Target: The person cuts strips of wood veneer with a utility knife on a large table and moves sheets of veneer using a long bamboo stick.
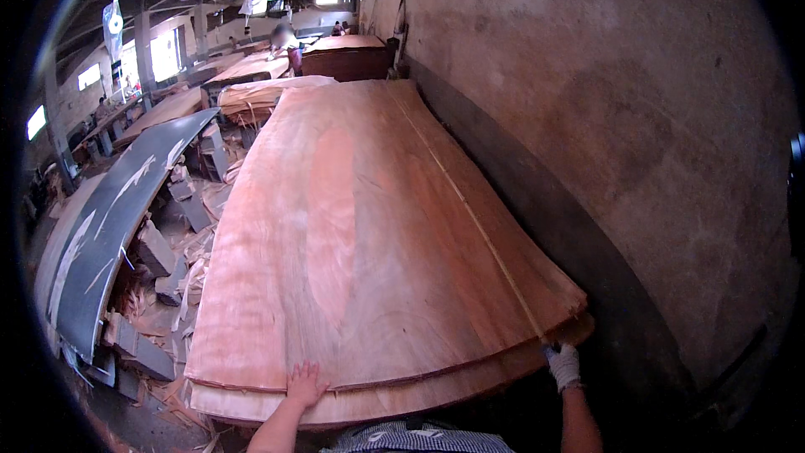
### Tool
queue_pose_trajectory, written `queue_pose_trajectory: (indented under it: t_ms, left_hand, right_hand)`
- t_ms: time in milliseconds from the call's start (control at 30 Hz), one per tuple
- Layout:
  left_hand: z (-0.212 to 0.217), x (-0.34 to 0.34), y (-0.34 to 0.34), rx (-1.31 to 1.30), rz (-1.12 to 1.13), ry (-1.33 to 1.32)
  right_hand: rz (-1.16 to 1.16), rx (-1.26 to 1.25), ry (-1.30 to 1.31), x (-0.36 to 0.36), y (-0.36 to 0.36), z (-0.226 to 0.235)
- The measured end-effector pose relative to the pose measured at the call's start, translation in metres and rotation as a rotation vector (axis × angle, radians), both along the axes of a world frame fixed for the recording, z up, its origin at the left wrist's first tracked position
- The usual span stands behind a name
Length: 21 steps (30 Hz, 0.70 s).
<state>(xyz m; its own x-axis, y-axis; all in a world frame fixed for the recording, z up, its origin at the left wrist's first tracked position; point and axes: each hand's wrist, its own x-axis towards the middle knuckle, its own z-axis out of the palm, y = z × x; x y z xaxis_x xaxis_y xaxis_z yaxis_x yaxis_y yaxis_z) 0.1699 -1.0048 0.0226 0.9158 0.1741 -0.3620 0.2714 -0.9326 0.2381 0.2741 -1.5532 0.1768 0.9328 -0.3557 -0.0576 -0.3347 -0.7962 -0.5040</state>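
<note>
A wide stack of thin reddish-brown wood veneer sheets fills the middle, its near edges slightly uneven. My left hand is bare and lies flat on the near edge, left of the middle, fingers spread. A long, thin yellowish strip runs down the right part of the top sheet, from the far end to the near right corner. There my right hand, in a pale glove, is closed at the strip's near end. A small dark thing shows at its fingers; its kind is unclear.
A bare wall runs close along the right. At left, a dark sloping panel stands near grey blocks and wood scraps. Another person is by the farther stacks; a tall veneer stack stands at the back.
</note>
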Motion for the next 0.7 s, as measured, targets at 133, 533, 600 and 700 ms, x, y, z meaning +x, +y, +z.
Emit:
queue_pose_trajectory:
  t_ms: [133, 533, 600, 700]
  left_hand:
    - [-0.009, 0.004, 0.000, 0.003, -0.010, -0.026]
    - [-0.002, 0.005, -0.011, -0.053, 0.018, -0.031]
    - [-0.004, 0.005, -0.012, -0.057, 0.001, -0.050]
    - [-0.021, -0.002, -0.006, -0.060, -0.012, -0.105]
  right_hand:
    - [0.087, 0.036, -0.162, 0.044, -0.001, 0.003]
    - [0.009, 0.114, 0.048, 0.110, 0.001, 0.028]
    - [0.032, 0.174, -0.042, 0.091, 0.005, 0.029]
    - [0.090, 0.218, -0.177, 0.038, 0.018, 0.032]
